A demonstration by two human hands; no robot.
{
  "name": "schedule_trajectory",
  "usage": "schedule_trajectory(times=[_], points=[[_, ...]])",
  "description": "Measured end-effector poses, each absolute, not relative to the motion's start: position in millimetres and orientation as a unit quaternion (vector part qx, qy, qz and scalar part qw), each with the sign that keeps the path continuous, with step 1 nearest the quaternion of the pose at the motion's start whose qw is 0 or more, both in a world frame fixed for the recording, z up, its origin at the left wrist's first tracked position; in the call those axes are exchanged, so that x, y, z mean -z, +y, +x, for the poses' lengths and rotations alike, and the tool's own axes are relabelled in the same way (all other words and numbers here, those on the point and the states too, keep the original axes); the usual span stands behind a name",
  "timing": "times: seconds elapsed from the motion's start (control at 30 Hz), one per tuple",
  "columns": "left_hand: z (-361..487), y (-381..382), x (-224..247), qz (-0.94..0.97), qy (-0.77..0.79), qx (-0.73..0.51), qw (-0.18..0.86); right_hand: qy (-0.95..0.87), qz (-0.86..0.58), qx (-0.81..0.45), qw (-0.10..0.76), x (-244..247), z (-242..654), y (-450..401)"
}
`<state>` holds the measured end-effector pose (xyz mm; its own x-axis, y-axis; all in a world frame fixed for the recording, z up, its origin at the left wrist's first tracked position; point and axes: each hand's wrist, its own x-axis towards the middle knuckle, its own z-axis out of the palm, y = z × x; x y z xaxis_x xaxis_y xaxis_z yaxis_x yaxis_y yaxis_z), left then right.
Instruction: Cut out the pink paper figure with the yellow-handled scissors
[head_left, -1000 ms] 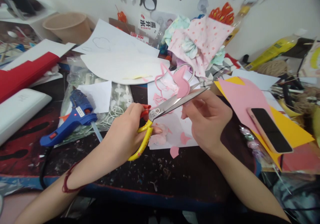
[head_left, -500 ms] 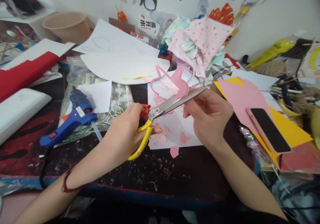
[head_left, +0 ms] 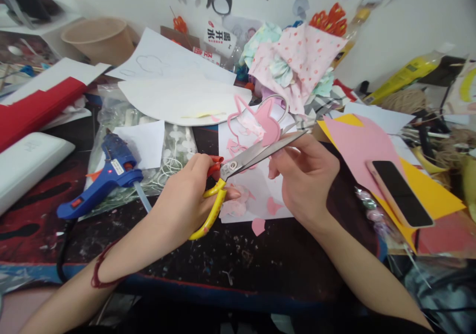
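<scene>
My left hand [head_left: 191, 187] is closed round the yellow-and-red handles of the scissors [head_left: 245, 160], whose blades point right and stand slightly apart. My right hand [head_left: 308, 180] is bent, thumb and fingers drawn together beside the blade tips; what they pinch is hidden. Just behind the blades is a pink cut-out with two pointed ears [head_left: 268, 125], partly a thin outline. Whether it touches my right fingers I cannot tell. Below the blades, pink scraps [head_left: 274, 206] lie on a white sheet [head_left: 266, 185], and one more pink scrap [head_left: 258, 227] is on the dark table.
To the left lie a blue glue gun [head_left: 107, 175] and a white rounded case [head_left: 33, 165]. A white board [head_left: 178, 100] is behind my hands. On the right a phone [head_left: 401, 192] rests on pink and yellow sheets [head_left: 431, 185]. Spotted cloth [head_left: 297, 61] is heaped at the back.
My right hand has moved slightly left along the blades. The pink cut-out has shifted and turned a little. My left hand and the scissors look almost the same.
</scene>
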<state>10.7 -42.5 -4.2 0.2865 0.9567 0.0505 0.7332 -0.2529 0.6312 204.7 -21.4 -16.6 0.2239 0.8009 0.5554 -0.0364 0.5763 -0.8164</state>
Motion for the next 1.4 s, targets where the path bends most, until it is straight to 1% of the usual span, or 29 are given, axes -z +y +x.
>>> schedule_trajectory(times=[0.63, 0.8, 0.9, 1.07, 1.17, 1.27, 1.4], points=[[12, -43, 5, 0.762, 0.551, -0.222, 0.256, -0.549, -0.345, -0.242, 0.721, 20, 201, -23], [10, -41, 1, 0.766, 0.566, -0.198, 0.231, -0.579, -0.367, -0.303, 0.662, 13, 217, -15], [9, -40, 2, 0.774, 0.567, -0.177, 0.219, -0.574, -0.388, -0.326, 0.643, 2, 233, -4], [9, -40, 9, 0.792, 0.561, -0.145, 0.194, -0.606, -0.415, -0.41, 0.542, -14, 249, 6], [10, -41, 12, 0.807, 0.548, -0.128, 0.18, -0.633, -0.43, -0.411, 0.495, -15, 250, 4], [11, -41, 14, 0.816, 0.54, -0.117, 0.173, -0.663, -0.426, -0.386, 0.48, -13, 250, 2], [12, -41, 14, 0.817, 0.544, -0.096, 0.166, -0.654, -0.416, -0.396, 0.492, -10, 248, 0]])
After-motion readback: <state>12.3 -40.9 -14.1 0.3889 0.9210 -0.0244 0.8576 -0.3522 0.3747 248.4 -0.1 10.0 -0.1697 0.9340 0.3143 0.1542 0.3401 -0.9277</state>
